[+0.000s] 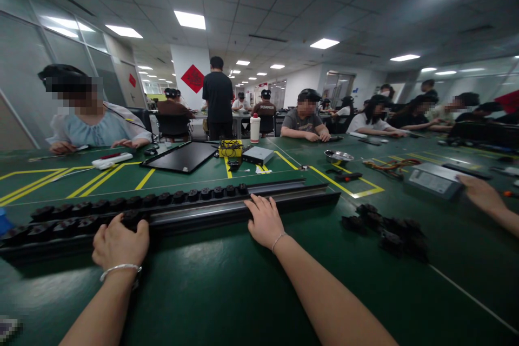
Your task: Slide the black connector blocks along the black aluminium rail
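While the rail (194,211) is lying across the green table (227,292), the left hand (120,242) is curling onto its near edge and the right hand (265,221) is resting flat, fingers spread, beside the black clips (133,203).

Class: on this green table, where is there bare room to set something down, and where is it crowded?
Bare: table nearer than the long black rail, between left hand and right hand. Also right of the loose black parts. Crowded: beyond the rail, around the black panel and yellow box.
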`<control>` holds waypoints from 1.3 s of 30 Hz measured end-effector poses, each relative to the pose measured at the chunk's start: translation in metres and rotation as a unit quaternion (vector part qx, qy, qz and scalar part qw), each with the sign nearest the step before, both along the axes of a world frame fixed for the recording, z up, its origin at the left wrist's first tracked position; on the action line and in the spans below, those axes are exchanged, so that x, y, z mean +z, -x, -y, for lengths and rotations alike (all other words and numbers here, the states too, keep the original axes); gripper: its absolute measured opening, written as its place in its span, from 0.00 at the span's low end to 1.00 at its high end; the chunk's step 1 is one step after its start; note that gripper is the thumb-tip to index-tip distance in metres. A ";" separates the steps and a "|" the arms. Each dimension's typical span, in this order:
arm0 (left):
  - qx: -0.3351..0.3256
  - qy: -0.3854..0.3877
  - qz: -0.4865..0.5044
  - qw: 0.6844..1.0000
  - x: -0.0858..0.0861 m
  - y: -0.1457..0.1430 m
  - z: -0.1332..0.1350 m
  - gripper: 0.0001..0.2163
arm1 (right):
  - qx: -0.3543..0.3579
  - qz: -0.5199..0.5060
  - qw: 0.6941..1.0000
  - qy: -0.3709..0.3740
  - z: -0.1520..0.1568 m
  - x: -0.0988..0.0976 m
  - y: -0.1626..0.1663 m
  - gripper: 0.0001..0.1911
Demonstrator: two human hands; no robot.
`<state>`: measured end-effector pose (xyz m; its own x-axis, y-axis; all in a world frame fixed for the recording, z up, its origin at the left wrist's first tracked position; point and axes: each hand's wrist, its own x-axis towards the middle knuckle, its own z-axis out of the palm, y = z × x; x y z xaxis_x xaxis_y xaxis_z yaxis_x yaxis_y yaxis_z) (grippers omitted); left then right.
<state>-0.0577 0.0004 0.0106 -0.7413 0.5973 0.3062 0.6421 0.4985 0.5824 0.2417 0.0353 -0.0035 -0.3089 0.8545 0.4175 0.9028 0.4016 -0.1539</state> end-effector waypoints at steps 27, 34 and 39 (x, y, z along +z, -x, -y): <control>-0.014 0.018 0.016 1.000 -0.003 0.007 -0.003 0.28 | 0.001 -0.006 1.000 0.005 0.001 0.002 0.000 0.26; -0.017 0.027 0.027 0.999 -0.002 0.007 -0.002 0.26 | 0.000 -0.005 1.000 0.007 0.001 0.002 0.000 0.26; -0.016 0.028 0.030 0.999 -0.001 0.006 -0.003 0.27 | 0.001 -0.006 1.000 0.005 0.000 0.001 0.000 0.26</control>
<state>-0.0640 0.0029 0.0097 -0.7379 0.6352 0.2281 0.6232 0.5114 0.5917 0.2419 0.0348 -0.0025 -0.3062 0.8579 0.4126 0.9000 0.4021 -0.1681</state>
